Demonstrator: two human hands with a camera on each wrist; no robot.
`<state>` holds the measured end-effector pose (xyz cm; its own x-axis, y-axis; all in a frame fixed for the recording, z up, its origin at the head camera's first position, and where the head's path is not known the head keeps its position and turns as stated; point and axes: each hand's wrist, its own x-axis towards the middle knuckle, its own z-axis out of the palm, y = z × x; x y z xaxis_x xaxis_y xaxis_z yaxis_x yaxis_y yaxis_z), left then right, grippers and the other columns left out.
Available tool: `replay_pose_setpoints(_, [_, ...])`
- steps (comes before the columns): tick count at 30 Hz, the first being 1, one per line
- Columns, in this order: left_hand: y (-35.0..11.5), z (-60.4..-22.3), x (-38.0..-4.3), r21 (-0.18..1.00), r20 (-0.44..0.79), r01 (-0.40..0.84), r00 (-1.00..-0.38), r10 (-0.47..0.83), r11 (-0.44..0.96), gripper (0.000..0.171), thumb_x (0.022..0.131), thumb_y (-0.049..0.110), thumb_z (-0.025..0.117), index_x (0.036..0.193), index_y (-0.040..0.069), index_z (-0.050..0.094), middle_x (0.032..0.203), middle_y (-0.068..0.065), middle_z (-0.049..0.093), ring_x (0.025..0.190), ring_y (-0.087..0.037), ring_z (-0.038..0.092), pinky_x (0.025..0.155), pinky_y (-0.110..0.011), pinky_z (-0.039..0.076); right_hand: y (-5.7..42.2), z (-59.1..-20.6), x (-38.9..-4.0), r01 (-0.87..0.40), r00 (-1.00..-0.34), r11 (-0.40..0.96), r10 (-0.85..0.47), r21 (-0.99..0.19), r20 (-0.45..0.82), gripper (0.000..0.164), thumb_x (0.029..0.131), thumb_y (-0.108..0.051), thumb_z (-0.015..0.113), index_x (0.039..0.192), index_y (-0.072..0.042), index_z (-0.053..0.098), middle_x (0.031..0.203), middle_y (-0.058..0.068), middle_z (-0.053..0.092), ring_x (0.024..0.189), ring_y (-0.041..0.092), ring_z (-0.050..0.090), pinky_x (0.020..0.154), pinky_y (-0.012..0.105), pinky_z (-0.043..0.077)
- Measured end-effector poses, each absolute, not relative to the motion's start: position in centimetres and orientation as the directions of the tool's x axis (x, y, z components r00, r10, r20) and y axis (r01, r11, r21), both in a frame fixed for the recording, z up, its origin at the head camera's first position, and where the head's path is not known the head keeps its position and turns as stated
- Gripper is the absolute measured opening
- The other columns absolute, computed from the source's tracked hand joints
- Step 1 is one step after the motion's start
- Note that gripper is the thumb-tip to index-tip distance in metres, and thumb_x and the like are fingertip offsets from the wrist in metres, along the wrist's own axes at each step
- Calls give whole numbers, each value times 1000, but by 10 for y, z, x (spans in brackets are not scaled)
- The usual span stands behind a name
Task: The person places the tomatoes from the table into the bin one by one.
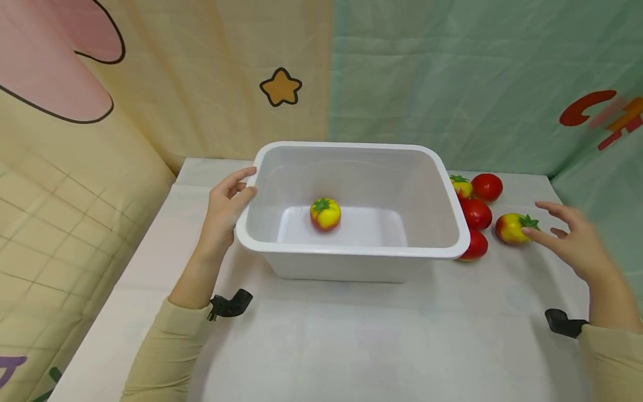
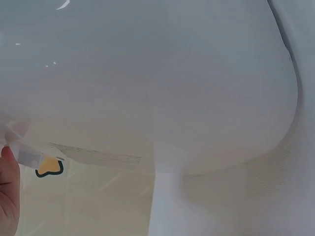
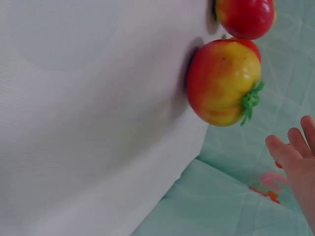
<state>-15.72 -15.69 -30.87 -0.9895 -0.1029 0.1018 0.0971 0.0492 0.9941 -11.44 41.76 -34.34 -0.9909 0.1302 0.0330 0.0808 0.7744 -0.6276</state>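
Observation:
A white plastic basin (image 1: 346, 251) stands on the table, with one yellow-and-red toy tomato (image 1: 325, 214) on its floor. My left hand (image 1: 227, 204) grips the basin's left rim between thumb and fingers; in the left wrist view the basin wall (image 2: 147, 83) fills most of the picture. Over at the right, my right hand (image 1: 577, 237) hovers beside another yellow-and-red tomato (image 1: 511, 229) with a green leafy top. Its thumb and fingers are spread and hold nothing. The right wrist view shows a gap between that tomato (image 3: 221, 83) and the hand (image 3: 300, 164).
Several more toy tomatoes cluster against the basin's right side, among them a red one (image 1: 486, 187) at the back and another red one (image 1: 476, 214). The white table (image 1: 341, 340) ends at a printed cloth backdrop (image 1: 442, 84) behind and along the sides.

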Motion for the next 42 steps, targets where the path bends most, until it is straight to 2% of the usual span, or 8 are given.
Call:
replay_pose_setpoints(1, [-157, -309, -157, 994, 101, 97, -989, -104, 50, 41, 87, 6, 56, 127, 2, 55, 80, -4, 49, 65, -11, 52, 55, -20, 51, 419, -347, -115, 97, -989, 770, 147, -630, 28, 73, 89, -34, 61, 147, -12, 25, 147, 29, 14, 132, 47, 13, 98, 62, 21])
replay_pose_setpoints(3, [-157, -308, -158, 994, 101, 96, -989, -106, 52, 41, 87, 7, 56, 127, 3, 55, 81, -4, 49, 65, -10, 52, 55, -20, 51, 423, -354, -115, 120, -985, 758, 171, -641, 18, 73, 89, -36, 61, 149, -16, 23, 148, 27, 12, 133, 47, 13, 97, 62, 23])
replay_pose_setpoints(10, [-157, -309, -158, 994, 104, 100, -989, -107, 36, 41, 87, 5, 57, 127, 1, 55, 80, -3, 48, 65, -10, 52, 55, -20, 51, 442, -384, -121, 162, -976, 665, 219, -729, -17, 72, 89, -37, 60, 149, -30, 20, 155, 11, 10, 139, 32, 10, 109, 40, 21])
replay_pose_setpoints(12, [-157, -310, -158, 995, 98, 96, -989, -107, 28, 41, 86, 5, 57, 127, 1, 55, 80, -3, 48, 65, -9, 52, 55, -19, 51, 446, -391, -125, 191, -970, 643, 240, -741, -42, 73, 89, -38, 60, 149, -32, 19, 155, 7, 11, 140, 29, 11, 108, 43, 21])
replay_pose_setpoints(19, [-156, -311, -158, 995, 103, 102, -989, -106, 14, 41, 86, 6, 57, 127, 1, 55, 79, -3, 48, 65, -9, 51, 55, -19, 50, 441, -395, -133, 190, -974, 622, 218, -759, -66, 82, 88, -37, 61, 151, -22, 11, 151, 25, 5, 134, 48, 7, 99, 66, 19])
replay_pose_setpoints(29, [-157, -310, -157, 995, 100, 102, -990, -98, -15, 41, 87, 6, 57, 128, 1, 54, 81, -4, 48, 66, -10, 52, 56, -20, 52, 431, -392, -139, 225, -969, 636, 225, -738, -102, 84, 89, -39, 60, 148, -6, 11, 148, 32, 6, 130, 54, 9, 97, 68, 22])
replay_pose_setpoints(41, [-156, -310, -158, 995, 103, 104, -988, -112, -4, 41, 87, 4, 57, 127, 0, 54, 79, -3, 49, 65, -10, 51, 54, -19, 50, 435, -394, -144, 274, -959, 660, 245, -699, -143, 83, 87, -45, 59, 148, -9, 17, 146, 34, 10, 124, 54, 15, 93, 68, 30])
replay_pose_setpoints(42, [-155, -310, -158, 995, 102, 103, -988, -114, 0, 41, 87, 4, 57, 127, 0, 54, 79, -3, 48, 65, -9, 51, 54, -19, 50, 437, -394, -144, 279, -957, 668, 250, -690, -146, 84, 86, -48, 59, 149, -12, 17, 145, 34, 12, 123, 53, 17, 91, 63, 38])
